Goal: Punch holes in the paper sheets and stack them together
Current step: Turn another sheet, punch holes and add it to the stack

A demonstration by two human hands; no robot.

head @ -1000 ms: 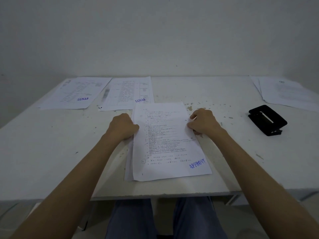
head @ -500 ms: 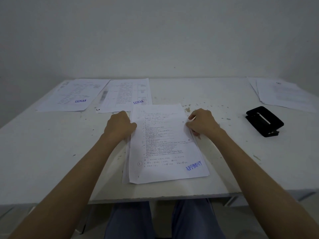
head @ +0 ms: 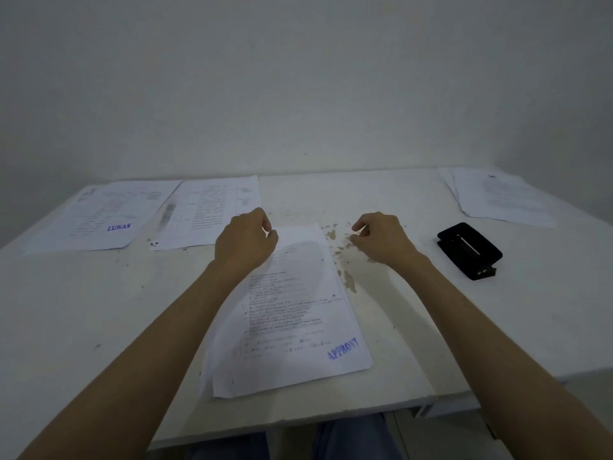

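A stack of printed paper sheets point(head: 292, 327) with a blue "APPROVT" stamp lies at the table's front middle. My left hand point(head: 245, 240) is over the stack's top left corner, its fingers curled at the top edge. Whether it pinches a sheet is hidden. My right hand point(head: 381, 239) hovers over the bare, stained table just right of the stack, fingers loosely curled and holding nothing. The black hole punch point(head: 469, 249) sits on the table to the right, apart from both hands.
Two printed sheets lie at the back left, one stamped "LUNAS" point(head: 109, 217) and one beside it point(head: 212, 210). Another pile of papers point(head: 497, 197) lies at the back right. The white table point(head: 83, 310) ends at a front edge near my knees.
Both hands have left the stack's side edges. My right hand moved right, off the paper; my left hand moved up over the top left corner. The camera tilted up.
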